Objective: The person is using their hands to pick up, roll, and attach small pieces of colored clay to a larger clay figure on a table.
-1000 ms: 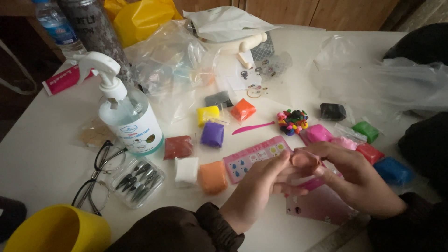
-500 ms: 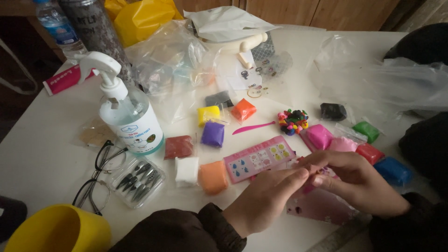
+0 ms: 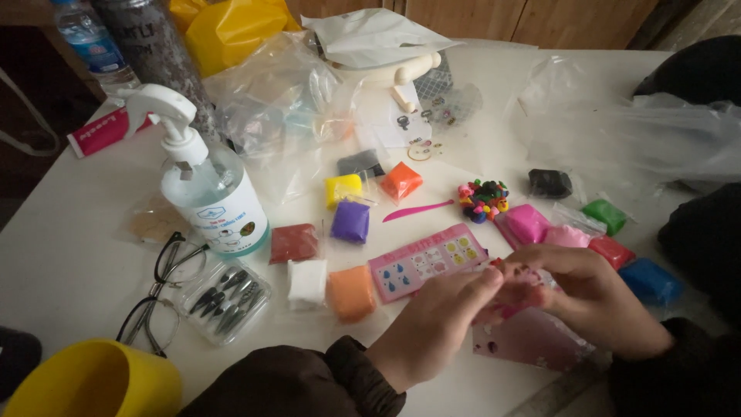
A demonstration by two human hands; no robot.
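My left hand (image 3: 436, 324) and my right hand (image 3: 594, 297) meet near the table's front edge, fingertips pinched together on a small pink piece of clay (image 3: 515, 289). Under them lies a pink patterned sheet (image 3: 532, 344). A pink instruction card (image 3: 427, 260) lies just left of the fingers. Wrapped clay blocks surround it: orange (image 3: 351, 292), white (image 3: 307, 282), dark red (image 3: 293, 242), purple (image 3: 351, 222), yellow (image 3: 343, 188) and bright orange (image 3: 401, 181). A small multicoloured clay figure (image 3: 483, 200) sits behind the hands.
A spray bottle (image 3: 208, 189) stands at the left, with glasses (image 3: 166, 289) and a clear case of dark tips (image 3: 224, 300) before it. A yellow cup (image 3: 96, 382) is at the front left. Pink (image 3: 529, 222), green (image 3: 604, 214), red (image 3: 614, 251), blue (image 3: 651, 282) and black (image 3: 549, 183) clay lie right. Plastic bags (image 3: 285, 93) fill the back.
Both hands have dropped a little lower and closer together. The round pink clay piece seen between the fingers a second ago is now mostly covered by the fingertips.
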